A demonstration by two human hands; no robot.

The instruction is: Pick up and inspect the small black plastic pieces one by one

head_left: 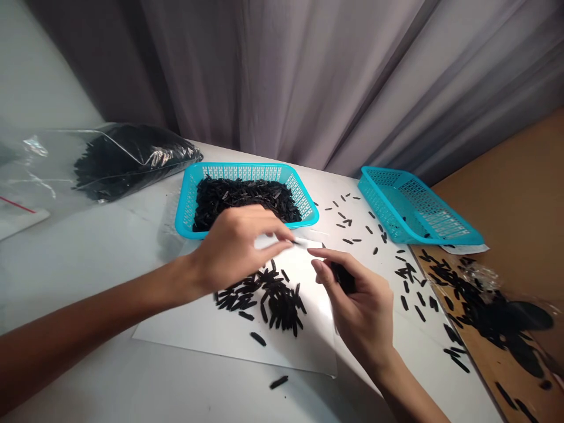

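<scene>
L hand (233, 247), fingertips (287, 236) closing on small blk sliver (298, 241), grip unclear; R hand (363, 311) clenched on matte blk elongated pieces (342, 277), long axis hidden, just right of L fingertips. Pile of same blk pieces (268, 299) on white rectangular sheet (198, 329) below both.

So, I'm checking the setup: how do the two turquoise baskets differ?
The left turquoise basket is heaped with black pieces; the right turquoise basket shows no heap. The left one sits centrally; the right one sits beside the cardboard. Both are rectangular and perforated.
</scene>
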